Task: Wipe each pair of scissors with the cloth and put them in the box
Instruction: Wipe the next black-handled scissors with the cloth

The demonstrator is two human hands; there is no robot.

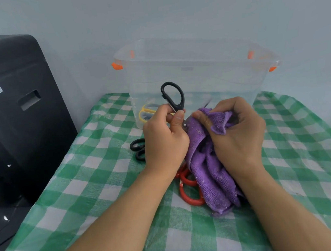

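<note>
Holding the black scissors (174,98) up in front of the clear box (195,74), blades buried in the purple cloth (206,162).

My left hand (163,140) pinches the scissors just below the handle loop; my right hand (239,132) grips the cloth bunched around the blades. I see yellow scissors (145,112) inside the box, another black pair (138,149) beside my left hand, and red scissors (189,190) partly under the cloth, on the green checked tablecloth (85,200).

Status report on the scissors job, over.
Left hand grips black scissors; right hand holds cloth over the blades. Yellow pair in box. Red pair and another black pair wait on table. Nothing blocking.
</note>
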